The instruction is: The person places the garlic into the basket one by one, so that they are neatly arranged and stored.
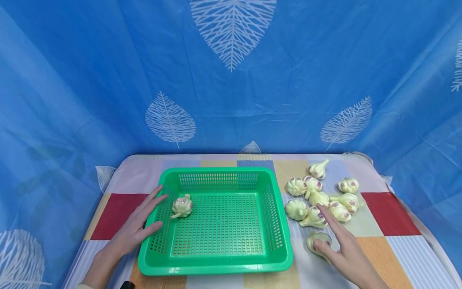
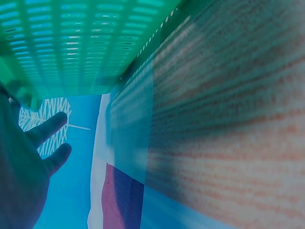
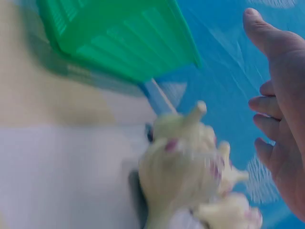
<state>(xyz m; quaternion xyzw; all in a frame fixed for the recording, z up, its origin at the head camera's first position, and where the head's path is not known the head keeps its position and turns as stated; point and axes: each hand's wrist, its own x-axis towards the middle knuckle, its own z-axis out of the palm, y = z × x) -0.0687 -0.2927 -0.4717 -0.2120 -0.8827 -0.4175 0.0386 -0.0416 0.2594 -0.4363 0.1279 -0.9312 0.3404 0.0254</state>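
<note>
A green plastic basket (image 1: 218, 265) stands on the table, with one garlic bulb (image 1: 182, 206) inside near its left wall. My left hand (image 1: 131, 228) is at the basket's left rim, fingers spread; whether it touches the rim I cannot tell. Over the near end of a group of garlic bulbs (image 1: 319, 198) hovers my right hand (image 1: 344, 249), its fingers extended and holding nothing. Below its thumb lies a garlic bulb (image 1: 317, 241), partly covered by the hand. In the right wrist view, a gap separates the hand (image 3: 286, 100) from the nearest bulb (image 3: 176, 167).
A patchwork cloth (image 1: 382, 212) covers the table. Blue curtains (image 1: 252, 100) with white leaf prints hang behind and at both sides. A small black object (image 1: 127, 285) shows at the lower edge, left of the basket's front corner.
</note>
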